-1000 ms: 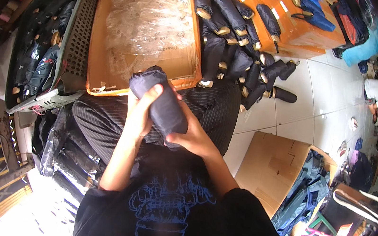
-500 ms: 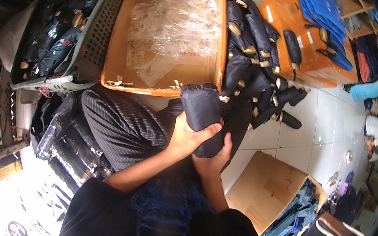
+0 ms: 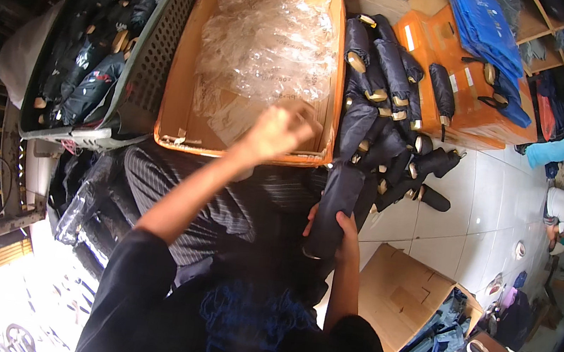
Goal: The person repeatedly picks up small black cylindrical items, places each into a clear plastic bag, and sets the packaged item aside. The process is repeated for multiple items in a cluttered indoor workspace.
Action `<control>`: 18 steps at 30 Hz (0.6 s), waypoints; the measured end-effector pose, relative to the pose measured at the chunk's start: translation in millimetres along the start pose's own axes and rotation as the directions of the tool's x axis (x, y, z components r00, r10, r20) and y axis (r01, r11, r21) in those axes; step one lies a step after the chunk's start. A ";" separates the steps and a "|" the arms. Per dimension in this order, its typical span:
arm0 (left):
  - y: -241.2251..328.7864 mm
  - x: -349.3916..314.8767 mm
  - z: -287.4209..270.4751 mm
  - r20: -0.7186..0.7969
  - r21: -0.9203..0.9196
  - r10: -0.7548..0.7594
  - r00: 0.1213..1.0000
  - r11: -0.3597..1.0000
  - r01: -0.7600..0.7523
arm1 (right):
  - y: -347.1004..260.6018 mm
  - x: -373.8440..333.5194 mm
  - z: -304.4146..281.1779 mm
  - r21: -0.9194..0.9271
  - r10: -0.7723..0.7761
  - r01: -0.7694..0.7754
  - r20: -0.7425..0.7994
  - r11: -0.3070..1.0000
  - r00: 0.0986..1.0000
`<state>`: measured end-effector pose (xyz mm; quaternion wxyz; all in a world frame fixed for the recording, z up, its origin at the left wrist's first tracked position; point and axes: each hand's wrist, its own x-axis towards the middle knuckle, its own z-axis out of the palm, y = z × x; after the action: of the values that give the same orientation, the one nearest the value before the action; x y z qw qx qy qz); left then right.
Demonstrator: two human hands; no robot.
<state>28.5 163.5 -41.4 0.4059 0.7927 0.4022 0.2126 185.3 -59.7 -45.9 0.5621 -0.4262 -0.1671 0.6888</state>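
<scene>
My right hand [image 3: 348, 233] is wrapped round a folded umbrella [image 3: 338, 201] in a black sleeve, held upright over my lap. My left hand [image 3: 279, 133] is apart from it, over the front edge of an open cardboard box [image 3: 167, 100]. Motion smears its fingers, so I cannot make out whether they hold anything. Clear plastic sleeves [image 3: 271, 39] lie heaped in that box. Just right of the box is a pile of dark folded umbrellas [image 3: 383, 82] with pale handle ends.
A dark plastic crate [image 3: 149, 52] of umbrellas stands left of the box. Wrapped black packages [image 3: 89, 204] lie by my left knee. An orange carton [image 3: 457, 92] bears blue plastic bags [image 3: 483, 31]. Near my right arm is an open carton [image 3: 402, 291] holding blue-grey items.
My left hand has let go of the umbrella and moved forward to the box's front edge. The umbrella has shifted right in my right hand.
</scene>
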 end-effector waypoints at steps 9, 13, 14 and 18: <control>-180.4 98.3 31.7 -0.038 0.796 0.009 0.999 0.604 0.025 | 37.9 -32.7 -64.2 0.111 0.120 -0.100 -0.186 0.989 0.975; -166.5 99.5 25.6 -0.026 0.779 -0.026 0.999 0.626 0.036 | 41.5 -41.4 -66.2 0.151 0.136 -0.103 -0.223 0.983 0.965; -160.5 98.4 20.2 -0.085 0.731 0.092 0.992 0.683 -0.001 | 39.2 -42.4 -65.6 0.157 0.123 -0.090 -0.215 0.983 0.969; -112.6 76.0 -20.2 -0.137 0.649 0.413 0.901 0.724 -0.233 | 20.0 -32.8 -45.6 0.134 -0.003 0.014 -0.086 0.991 0.996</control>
<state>7.2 273.7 -120.6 0.0208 0.9021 0.3554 0.2438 208.2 -107.4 -73.5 0.5990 -0.4159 -0.0978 0.6772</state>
